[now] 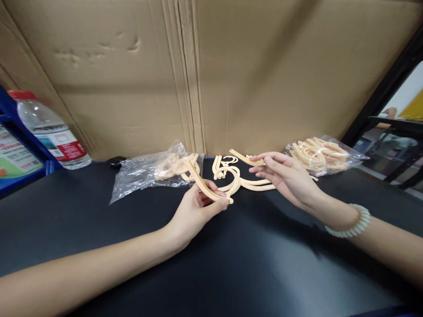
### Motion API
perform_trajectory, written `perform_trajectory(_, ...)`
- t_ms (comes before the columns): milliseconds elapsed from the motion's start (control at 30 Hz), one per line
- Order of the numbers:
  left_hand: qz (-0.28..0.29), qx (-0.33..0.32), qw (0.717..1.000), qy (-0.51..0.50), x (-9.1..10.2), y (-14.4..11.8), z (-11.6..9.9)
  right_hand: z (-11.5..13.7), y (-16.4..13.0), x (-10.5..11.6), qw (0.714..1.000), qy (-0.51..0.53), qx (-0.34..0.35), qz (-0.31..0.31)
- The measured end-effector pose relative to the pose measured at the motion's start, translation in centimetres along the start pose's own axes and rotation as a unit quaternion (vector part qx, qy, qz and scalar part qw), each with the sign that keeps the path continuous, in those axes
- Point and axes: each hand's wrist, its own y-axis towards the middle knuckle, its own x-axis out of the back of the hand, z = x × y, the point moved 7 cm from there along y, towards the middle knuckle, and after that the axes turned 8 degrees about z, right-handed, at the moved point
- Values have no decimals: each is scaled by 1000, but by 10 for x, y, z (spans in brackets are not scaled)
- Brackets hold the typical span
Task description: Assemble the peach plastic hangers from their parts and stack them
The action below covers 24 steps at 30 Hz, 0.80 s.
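Observation:
My left hand [194, 211] pinches a curved beige plastic strip [209, 189], grooved along its length and slanting up to the left. Between the fingers of my right hand [287, 176] is a second, straighter-looking beige strip [243, 156], its far end pointing left. The two strips are apart, both above the table. Behind them lie loose curved beige pieces [257, 185], including a ring-like one [236, 176], and several small beige parts [218, 167]. My fingers partly hide both held strips, and my right hand covers the end of the loose curved pieces.
An open clear bag [132, 178] with beige pieces sits left of centre on the black table [231, 264]. A filled clear bag [322, 156] lies at the right. A water bottle [54, 132] stands by a blue rack [20, 185]. Cardboard [280, 66] walls off the back.

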Motion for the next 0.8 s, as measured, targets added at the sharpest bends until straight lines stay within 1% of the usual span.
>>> perform_trajectory(100,-1,-3,1000,7,0,0,-1,-7,-10,-14,998,46,-47,0)
perform_trajectory(200,3,-8,1000,13,0,1,-2,-15,-17,-15,993,79,-78,-36)
perform_trajectory(267,6,-10,1000,14,0,1,-3,-22,-19,-16,986,122,-102,-41)
perform_trajectory(300,6,-11,1000,15,0,1,-2,-27,-19,-19,982,145,-118,-26)
perform_trajectory(400,11,-17,1000,21,0,1,-3,-38,-20,-34,969,185,-154,60)
perform_trajectory(467,16,-19,999,22,-1,2,-2,-42,-22,-41,968,174,-154,97)
perform_trajectory(633,23,-6,1000,6,-2,3,-1,-39,-26,-44,983,104,-121,92)
perform_trajectory(800,48,-10,999,-2,-6,2,-3,-33,-28,-51,987,42,-81,130)
